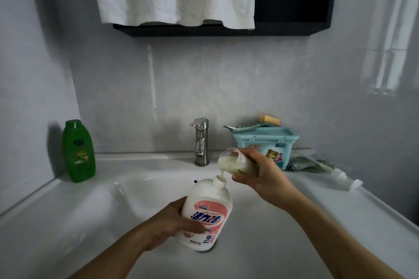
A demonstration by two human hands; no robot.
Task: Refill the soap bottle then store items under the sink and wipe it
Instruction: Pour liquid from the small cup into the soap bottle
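Soap streams from tipped cup, right fingers curled round it, into bottle; left fingers grip bottle, tilted over sink. Risk: narrow neck, so a faster tip likely spills soap down the side.

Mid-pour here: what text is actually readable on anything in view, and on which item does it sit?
"活力28": big blue characters, upside down in this view, on the white soap bottle held by the left hand.
"好爸": red characters on the blue tub; the rest is hidden behind the right hand and its cup.
Soap bottle's small print: too small to read.
Green bottle label: too blurred to read.
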